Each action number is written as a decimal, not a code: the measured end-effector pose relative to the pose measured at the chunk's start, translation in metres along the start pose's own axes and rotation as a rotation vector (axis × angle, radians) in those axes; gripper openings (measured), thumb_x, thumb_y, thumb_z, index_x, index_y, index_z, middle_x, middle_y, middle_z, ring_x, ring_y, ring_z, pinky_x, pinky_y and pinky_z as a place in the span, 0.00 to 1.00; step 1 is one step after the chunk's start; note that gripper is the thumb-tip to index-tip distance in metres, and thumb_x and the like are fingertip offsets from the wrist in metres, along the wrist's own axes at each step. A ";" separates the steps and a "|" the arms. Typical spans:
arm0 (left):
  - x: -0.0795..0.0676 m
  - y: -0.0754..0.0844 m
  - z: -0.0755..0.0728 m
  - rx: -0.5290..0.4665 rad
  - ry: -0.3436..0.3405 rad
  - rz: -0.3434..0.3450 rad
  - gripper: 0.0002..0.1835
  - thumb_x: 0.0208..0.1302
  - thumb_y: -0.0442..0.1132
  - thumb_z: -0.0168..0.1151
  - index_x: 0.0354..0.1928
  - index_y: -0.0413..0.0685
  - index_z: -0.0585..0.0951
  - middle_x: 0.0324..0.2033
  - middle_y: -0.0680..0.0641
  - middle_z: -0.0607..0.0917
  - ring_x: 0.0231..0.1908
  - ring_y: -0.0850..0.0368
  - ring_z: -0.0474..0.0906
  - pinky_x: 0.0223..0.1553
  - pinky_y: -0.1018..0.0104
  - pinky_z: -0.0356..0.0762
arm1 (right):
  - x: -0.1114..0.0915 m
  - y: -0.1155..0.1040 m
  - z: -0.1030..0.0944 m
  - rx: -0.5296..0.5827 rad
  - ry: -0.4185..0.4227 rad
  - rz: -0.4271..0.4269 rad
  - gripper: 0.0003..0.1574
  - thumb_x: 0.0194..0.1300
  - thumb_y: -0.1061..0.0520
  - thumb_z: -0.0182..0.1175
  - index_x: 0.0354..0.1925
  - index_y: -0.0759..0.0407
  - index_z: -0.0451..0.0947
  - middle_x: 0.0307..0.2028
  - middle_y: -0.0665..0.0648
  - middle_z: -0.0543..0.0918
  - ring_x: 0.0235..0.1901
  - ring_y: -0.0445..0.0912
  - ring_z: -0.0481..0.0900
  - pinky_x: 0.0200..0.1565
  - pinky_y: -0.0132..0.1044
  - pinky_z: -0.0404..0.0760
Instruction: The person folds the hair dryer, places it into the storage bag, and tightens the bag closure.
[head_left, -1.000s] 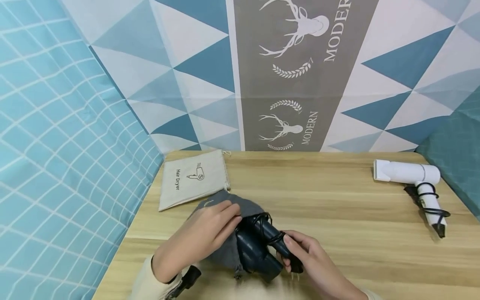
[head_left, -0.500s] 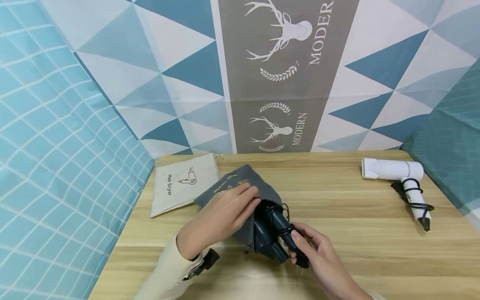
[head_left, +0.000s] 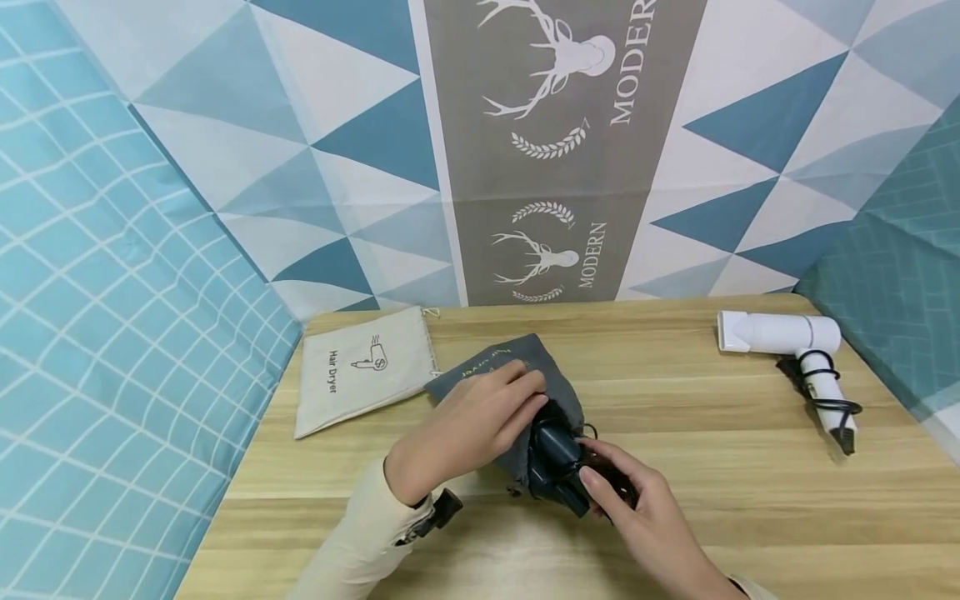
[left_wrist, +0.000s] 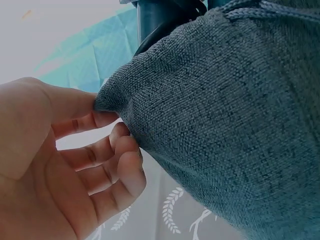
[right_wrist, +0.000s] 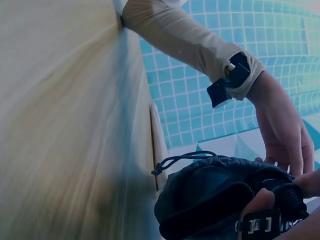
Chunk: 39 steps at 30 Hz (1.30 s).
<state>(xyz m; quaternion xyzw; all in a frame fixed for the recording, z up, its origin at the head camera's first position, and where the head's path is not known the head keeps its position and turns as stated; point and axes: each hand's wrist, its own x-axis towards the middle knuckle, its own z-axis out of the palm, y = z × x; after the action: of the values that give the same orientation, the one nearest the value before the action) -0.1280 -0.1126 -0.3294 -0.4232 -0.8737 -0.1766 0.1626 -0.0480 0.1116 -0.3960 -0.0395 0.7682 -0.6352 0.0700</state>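
Cloth bag (head_left: 364,368) back left on table (head_left: 712,500), pouch (head_left: 510,375) just right, hairdryer (head_left: 795,350) far right

A beige "Hair Dryer" pouch (head_left: 363,368) is laid at the desk's (head_left: 697,508) far left; a white hair dryer (head_left: 795,350) is laid far right.

Drawstring pouch (head_left: 525,367): grey weave; hair dryer (head_left: 553,467) inside: dark navy; second hair dryer (head_left: 780,333): white, black cord; flat bag (head_left: 363,367): cream, black print; table (head_left: 712,467): light woodgrain.

Bright, even light; blurry wrist views
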 end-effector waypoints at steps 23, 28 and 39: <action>0.000 -0.001 0.005 0.082 -0.124 -0.010 0.08 0.79 0.43 0.49 0.42 0.50 0.75 0.31 0.54 0.74 0.21 0.65 0.67 0.21 0.72 0.68 | 0.019 0.006 0.003 0.489 0.018 0.329 0.33 0.80 0.45 0.45 0.68 0.66 0.55 0.53 0.63 0.68 0.42 0.47 0.71 0.45 0.35 0.77; -0.001 -0.001 0.012 0.078 -0.141 -0.017 0.08 0.79 0.43 0.48 0.41 0.51 0.75 0.29 0.55 0.72 0.20 0.64 0.67 0.21 0.72 0.67 | 0.021 0.013 0.008 0.498 0.016 0.390 0.38 0.78 0.43 0.47 0.70 0.68 0.54 0.57 0.62 0.68 0.44 0.46 0.72 0.47 0.36 0.75; 0.001 -0.002 0.017 0.088 -0.192 -0.018 0.08 0.79 0.44 0.47 0.42 0.51 0.74 0.28 0.55 0.73 0.20 0.64 0.67 0.20 0.72 0.65 | 0.023 0.028 0.009 0.522 -0.087 0.456 0.47 0.70 0.39 0.59 0.69 0.69 0.55 0.60 0.65 0.72 0.54 0.49 0.77 0.57 0.44 0.76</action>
<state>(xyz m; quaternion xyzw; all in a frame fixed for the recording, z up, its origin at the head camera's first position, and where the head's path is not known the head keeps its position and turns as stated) -0.1327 -0.1058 -0.3448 -0.4228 -0.8958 -0.0982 0.0952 -0.0685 0.1050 -0.4264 0.1253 0.5651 -0.7760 0.2507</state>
